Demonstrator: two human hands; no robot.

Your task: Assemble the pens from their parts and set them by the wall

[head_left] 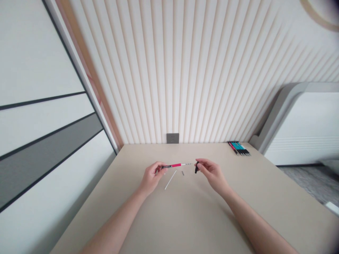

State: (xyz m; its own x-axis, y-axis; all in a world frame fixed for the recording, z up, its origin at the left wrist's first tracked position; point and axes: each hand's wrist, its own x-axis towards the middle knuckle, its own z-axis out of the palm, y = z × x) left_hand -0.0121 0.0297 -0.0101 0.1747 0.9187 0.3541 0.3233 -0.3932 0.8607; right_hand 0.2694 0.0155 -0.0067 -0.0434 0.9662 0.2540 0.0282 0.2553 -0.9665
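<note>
My left hand (pixel 155 173) is closed on the black end of a red-and-black pen barrel (pixel 176 165), held nearly level above the table. From the barrel's right end sticks a white refill (pixel 183 164) with a spring (pixel 188 163) around its tip. A short distance to the right, my right hand (pixel 208 169) pinches a black pen grip piece (pixel 196 168), tilted and apart from the barrel. On the table below lie a thin white refill (pixel 170 180), set at a slant, and a small grey spring (pixel 182 173).
A row of several pens (pixel 238 148), turquoise and red with black parts, lies at the table's back right. The beige table (pixel 172 218) meets a ribbed wall with a dark socket (pixel 172 138). A white cabinet (pixel 53 151) stands left, a bed headboard (pixel 304 123) right.
</note>
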